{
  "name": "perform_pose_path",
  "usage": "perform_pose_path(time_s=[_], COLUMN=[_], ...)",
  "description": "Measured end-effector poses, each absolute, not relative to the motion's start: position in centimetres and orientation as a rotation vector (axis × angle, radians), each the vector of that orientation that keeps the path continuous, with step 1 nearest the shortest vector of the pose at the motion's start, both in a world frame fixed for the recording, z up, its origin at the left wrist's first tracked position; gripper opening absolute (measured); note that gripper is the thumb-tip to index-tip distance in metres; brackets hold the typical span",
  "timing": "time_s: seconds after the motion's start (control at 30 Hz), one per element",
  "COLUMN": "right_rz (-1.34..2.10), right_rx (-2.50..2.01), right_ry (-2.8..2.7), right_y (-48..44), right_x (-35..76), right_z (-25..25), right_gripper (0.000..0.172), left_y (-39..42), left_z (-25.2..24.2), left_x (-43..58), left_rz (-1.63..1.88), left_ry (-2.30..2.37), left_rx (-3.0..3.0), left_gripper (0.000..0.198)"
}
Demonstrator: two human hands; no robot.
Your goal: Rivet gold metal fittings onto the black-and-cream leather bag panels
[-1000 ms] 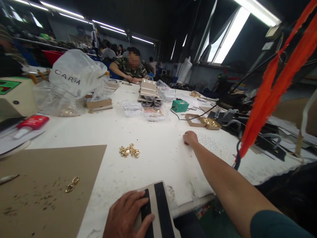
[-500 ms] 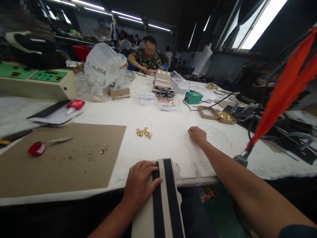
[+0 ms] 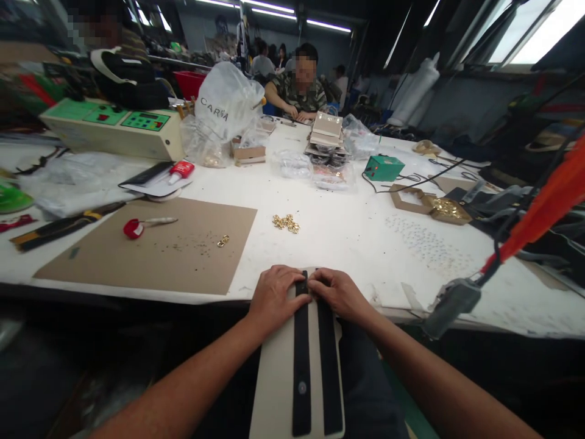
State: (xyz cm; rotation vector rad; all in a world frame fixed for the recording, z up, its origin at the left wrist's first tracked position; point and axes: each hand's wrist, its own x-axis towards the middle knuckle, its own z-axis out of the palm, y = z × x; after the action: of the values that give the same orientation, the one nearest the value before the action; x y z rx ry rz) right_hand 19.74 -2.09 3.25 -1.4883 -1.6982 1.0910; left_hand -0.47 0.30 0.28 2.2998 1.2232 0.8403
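Note:
A long beige panel [image 3: 278,372] with two black strips [image 3: 329,372] along it lies below me, its far end by the table edge. One small round stud [image 3: 302,388] shows on the left strip. My left hand [image 3: 276,297] rests across the far left of the panel, its thumb and fingers apart around the strip's end. Close beside it, my right hand [image 3: 338,294] has its fingertips pinched together over that same end. Whatever is in the pinch is too small or hidden to make out. Beyond both hands sits a pile of gold-coloured metal clasps [image 3: 286,224].
Tiny pieces [image 3: 425,244] are scattered on the white table [image 3: 338,238]. On the left, a brown board [image 3: 150,277] bears small dark bits and a red-capped tool [image 3: 134,228]. A cable box [image 3: 457,305] with orange ribbon hangs at right. Across the table sits a person [image 3: 299,91].
My right hand has moved from the table, beside the scattered tiny pieces, to the panel's far end next to my left hand. The left hand stays on the panel. My view has turned.

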Motion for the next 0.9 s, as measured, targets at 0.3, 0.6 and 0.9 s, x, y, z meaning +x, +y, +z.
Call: perform_pose_path(time_s=[0.3,0.6,0.9], right_rz=[0.855,0.882,0.857], right_rx=[-1.571,-1.741,-1.727], right_ry=[-1.861,-1.724,-1.767], right_y=[-1.6,-0.8,-1.1], right_x=[18.3,18.1,18.4], right_z=[2.6,2.2,2.2], right_gripper=[0.015,0.006,0.007], left_y=[0.1,0.3,0.7], left_z=[0.0,0.0,-0.5], left_x=[-0.5,-0.5,-1.1], left_rz=[0.868,0.867,0.903], left_ry=[1.208,1.207,1.117], left_rx=[2.291,2.292,2.312], left_gripper=[0.032,0.036,0.03])
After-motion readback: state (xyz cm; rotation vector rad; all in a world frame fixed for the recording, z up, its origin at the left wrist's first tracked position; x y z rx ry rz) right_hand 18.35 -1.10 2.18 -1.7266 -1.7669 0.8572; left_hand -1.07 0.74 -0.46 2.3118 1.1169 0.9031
